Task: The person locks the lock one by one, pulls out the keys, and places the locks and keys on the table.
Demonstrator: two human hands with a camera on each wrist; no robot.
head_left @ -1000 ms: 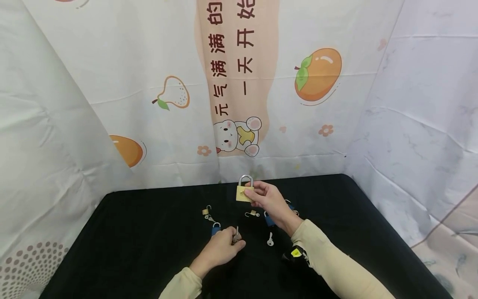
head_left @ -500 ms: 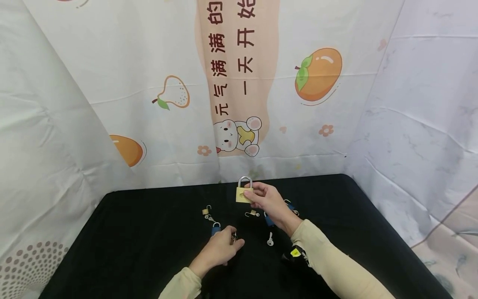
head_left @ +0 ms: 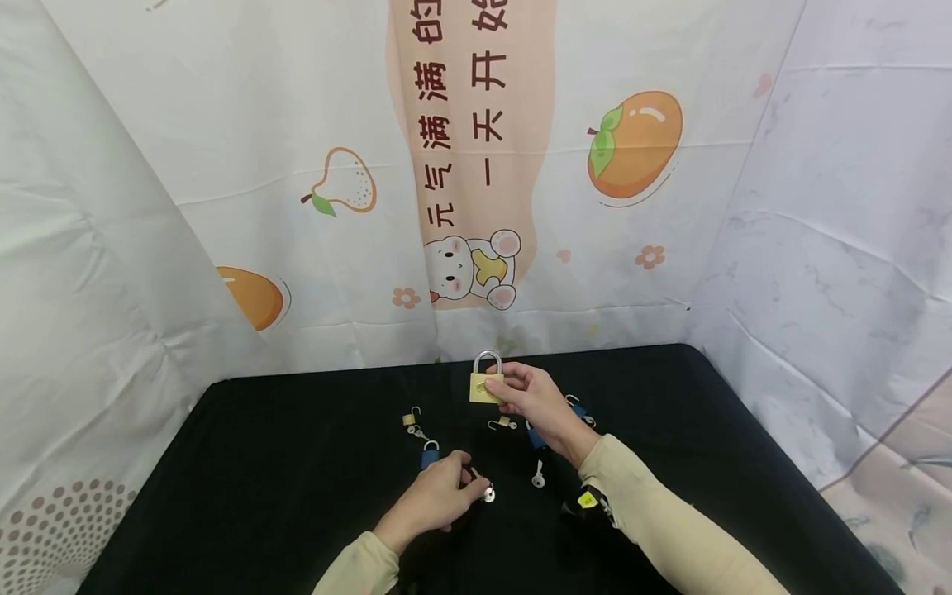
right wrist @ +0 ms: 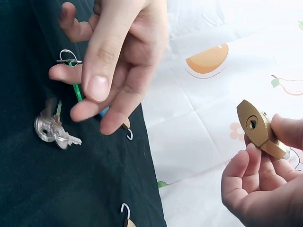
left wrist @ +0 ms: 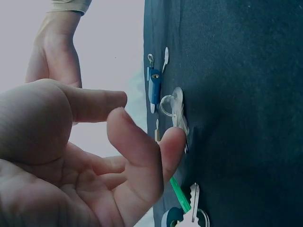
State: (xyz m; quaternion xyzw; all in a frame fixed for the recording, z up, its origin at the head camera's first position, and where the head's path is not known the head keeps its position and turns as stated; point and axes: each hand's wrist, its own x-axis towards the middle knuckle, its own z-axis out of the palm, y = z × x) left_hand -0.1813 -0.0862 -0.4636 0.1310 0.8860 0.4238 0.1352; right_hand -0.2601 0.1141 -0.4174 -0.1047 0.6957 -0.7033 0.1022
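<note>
My right hand [head_left: 539, 405] grips a brass padlock [right wrist: 258, 125] by its body between thumb and fingers, raised above the far table. Its shackle points up and looks closed; the keyhole faces the right wrist camera. My left hand [head_left: 437, 497] is lower, to the left, with fingers loosely bent and a gap between thumb and fingertip. Just past those fingers is a bunch of silver keys [right wrist: 54, 127] on a ring, partly blurred. In the left wrist view the keys [left wrist: 177, 109] look apart from the fingers; whether they touch the cloth I cannot tell.
On the black cloth [head_left: 260, 496] lie a blue padlock [head_left: 430, 455] beside the left hand, small brass padlocks [head_left: 408, 420] with keys, another blue padlock [head_left: 535, 436] under the right forearm, and a single key [head_left: 539, 475]. A printed curtain [head_left: 335, 264] hangs behind.
The keys have come out of my left hand's fingers and now show below the thumb. The right hand stays almost still with the brass padlock.
</note>
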